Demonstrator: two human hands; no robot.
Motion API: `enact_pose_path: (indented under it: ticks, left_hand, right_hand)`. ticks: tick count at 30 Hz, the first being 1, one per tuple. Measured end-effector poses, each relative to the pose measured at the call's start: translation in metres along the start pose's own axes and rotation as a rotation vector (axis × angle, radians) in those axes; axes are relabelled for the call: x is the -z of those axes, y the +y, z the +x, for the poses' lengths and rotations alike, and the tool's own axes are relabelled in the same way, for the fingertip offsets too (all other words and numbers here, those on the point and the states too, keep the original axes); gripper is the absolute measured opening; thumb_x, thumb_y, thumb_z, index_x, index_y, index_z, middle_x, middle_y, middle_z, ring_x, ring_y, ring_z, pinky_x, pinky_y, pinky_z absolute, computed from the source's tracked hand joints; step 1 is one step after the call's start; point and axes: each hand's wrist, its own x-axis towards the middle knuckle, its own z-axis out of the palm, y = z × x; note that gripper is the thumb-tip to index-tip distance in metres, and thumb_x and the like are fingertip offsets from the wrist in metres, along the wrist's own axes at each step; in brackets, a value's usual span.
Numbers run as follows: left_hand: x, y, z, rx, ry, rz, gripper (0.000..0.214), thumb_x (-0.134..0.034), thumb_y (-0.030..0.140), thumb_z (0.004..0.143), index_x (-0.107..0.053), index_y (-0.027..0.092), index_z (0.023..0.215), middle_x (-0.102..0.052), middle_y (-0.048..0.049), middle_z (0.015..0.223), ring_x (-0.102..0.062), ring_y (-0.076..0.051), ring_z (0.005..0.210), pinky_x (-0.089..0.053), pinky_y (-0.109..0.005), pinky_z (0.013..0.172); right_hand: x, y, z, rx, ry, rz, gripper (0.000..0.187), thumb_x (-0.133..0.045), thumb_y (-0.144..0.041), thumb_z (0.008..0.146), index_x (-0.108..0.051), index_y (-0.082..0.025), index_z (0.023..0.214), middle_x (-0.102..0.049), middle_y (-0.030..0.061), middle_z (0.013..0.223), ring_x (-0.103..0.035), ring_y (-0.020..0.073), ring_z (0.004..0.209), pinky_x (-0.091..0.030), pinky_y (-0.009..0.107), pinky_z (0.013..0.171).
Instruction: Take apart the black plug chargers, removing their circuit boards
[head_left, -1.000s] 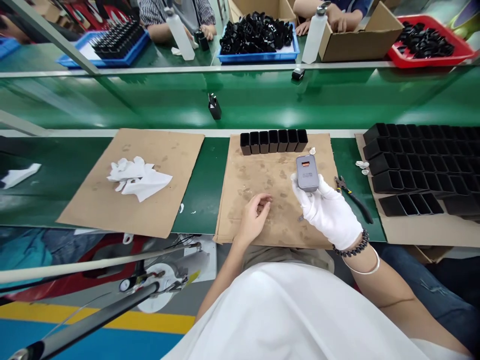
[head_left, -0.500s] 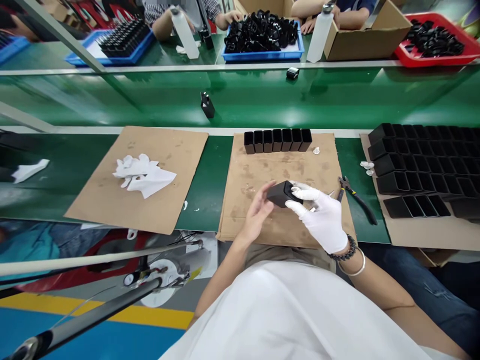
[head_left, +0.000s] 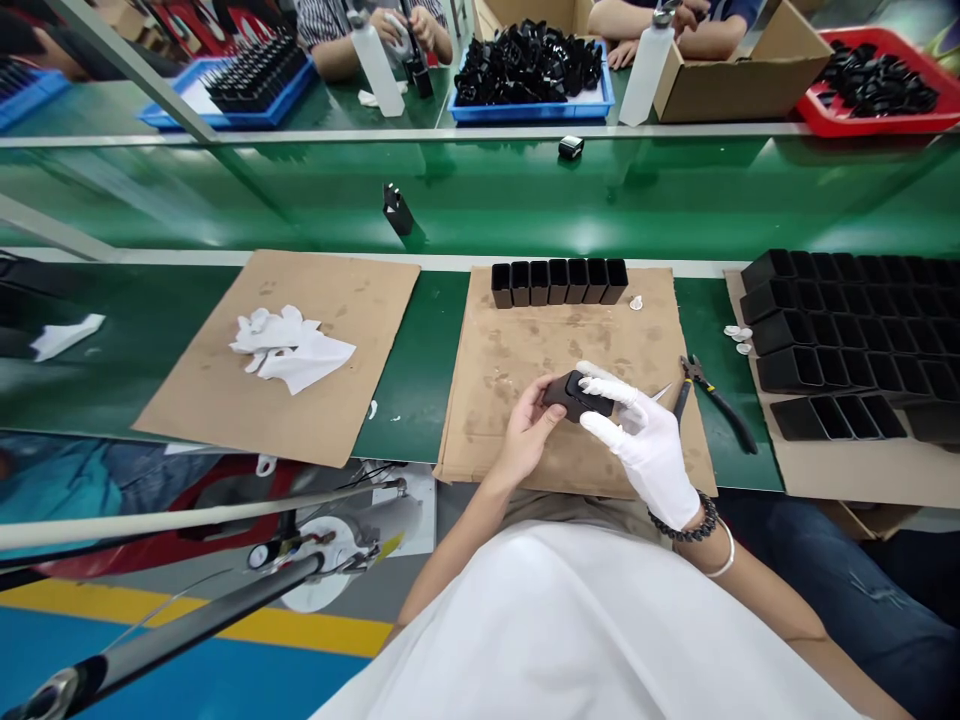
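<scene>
My bare left hand (head_left: 527, 430) grips one end of a small black plastic case (head_left: 566, 393), thumb on the near side and fingers behind. My white-gloved right hand (head_left: 646, 440) has its fingers and thumb around the case's other end. The case is tilted above a cardboard sheet (head_left: 480, 400). A pale pointed thing (head_left: 661, 392) sticks out beside the glove, its other end hidden. Just right of the glove lie pliers (head_left: 716, 405) with black and yellow handles. Behind my hands, several open black cases (head_left: 559, 283) stand in a row, with a small white piece (head_left: 636, 303) alongside.
More black cases (head_left: 847, 320) fill cardboard at the right, near white pieces (head_left: 739, 338). White gloves (head_left: 292, 345) lie on the left cardboard (head_left: 225, 420). A green conveyor (head_left: 487, 205) carries two black parts. Beyond it, co-workers' hands are near a blue tray (head_left: 532, 112) and bottles (head_left: 646, 70).
My left fingers have closed more firmly round the case, which has turned and moved slightly right. The black parts on the conveyor have shifted left. A co-worker's hands have moved to a dark upright object.
</scene>
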Motion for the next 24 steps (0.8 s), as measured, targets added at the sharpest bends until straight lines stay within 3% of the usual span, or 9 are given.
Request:
enact_pose_path:
  ticks: [3,6,8,13,17,21,24]
  left_hand:
    - [-0.002,0.003,-0.003,-0.034,-0.003,0.064,0.064,-0.071,0.072,0.080,-0.062,0.023,0.120,-0.071,-0.0094,0.123,-0.067,-0.026,0.115,-0.055,-0.036,0.099]
    - [-0.004,0.005,-0.008,-0.054,-0.038,0.092,0.059,-0.068,0.069,0.084,-0.061,0.023,0.121,-0.071,-0.0088,0.121,-0.067,-0.025,0.114,-0.056,-0.035,0.099]
    - [-0.003,0.004,-0.008,-0.057,-0.094,0.130,0.053,-0.064,0.063,0.090,-0.059,0.023,0.124,-0.070,-0.0088,0.124,-0.066,-0.024,0.117,-0.055,-0.035,0.100]
    - [0.001,-0.004,0.002,0.003,-0.235,0.369,0.033,-0.063,0.036,0.096,-0.063,0.023,0.126,-0.072,-0.0086,0.120,-0.068,-0.024,0.109,-0.056,-0.038,0.098]
    - [0.001,0.000,0.004,-0.006,-0.179,0.495,0.046,-0.070,0.021,0.088,-0.065,0.027,0.133,-0.063,-0.0100,0.130,-0.064,-0.027,0.111,-0.052,-0.042,0.102]
    - [0.010,0.013,-0.004,-0.048,0.010,0.756,0.047,-0.070,0.025,0.089,-0.065,0.029,0.136,-0.050,-0.0110,0.136,-0.062,-0.023,0.099,-0.053,-0.041,0.095]
    - [0.018,0.015,-0.005,-0.039,-0.063,0.579,0.034,-0.064,0.031,0.094,-0.070,0.028,0.128,-0.057,-0.0079,0.123,-0.060,-0.015,0.085,-0.053,-0.031,0.081]
  right_hand:
    - [0.003,-0.011,0.002,-0.066,0.007,-0.043,0.026,-0.086,-0.035,0.076,-0.078,-0.023,0.098,-0.073,0.0089,0.130,-0.070,0.0289,0.122,-0.057,0.048,0.109]
    - [0.009,-0.018,0.007,-0.143,0.031,-0.088,0.028,-0.089,-0.042,0.071,-0.075,-0.020,0.081,-0.080,0.0118,0.108,-0.075,0.0322,0.108,-0.067,0.045,0.084]
    - [0.014,-0.016,0.012,-0.147,0.011,-0.107,0.031,-0.089,-0.044,0.069,-0.070,-0.019,0.075,-0.081,0.0116,0.097,-0.076,0.0325,0.103,-0.067,0.042,0.077]
    - [0.024,0.014,0.024,0.001,-0.123,-0.422,0.029,-0.077,-0.044,0.081,-0.064,-0.021,0.070,-0.081,0.0075,0.089,-0.079,0.0290,0.091,-0.065,0.040,0.079]
    - [0.020,0.034,0.024,0.032,-0.123,-0.626,0.012,-0.075,-0.027,0.081,-0.069,-0.022,0.071,-0.082,0.0066,0.097,-0.079,0.0296,0.095,-0.062,0.045,0.090]
    - [0.011,0.036,0.021,0.064,-0.128,-0.803,0.004,-0.074,-0.021,0.080,-0.073,-0.023,0.078,-0.081,0.0062,0.104,-0.078,0.0289,0.099,-0.061,0.042,0.089]
    - [0.008,0.034,0.021,0.083,-0.147,-0.917,0.003,-0.072,-0.023,0.084,-0.075,-0.023,0.085,-0.081,0.0068,0.107,-0.078,0.0288,0.098,-0.061,0.041,0.084]
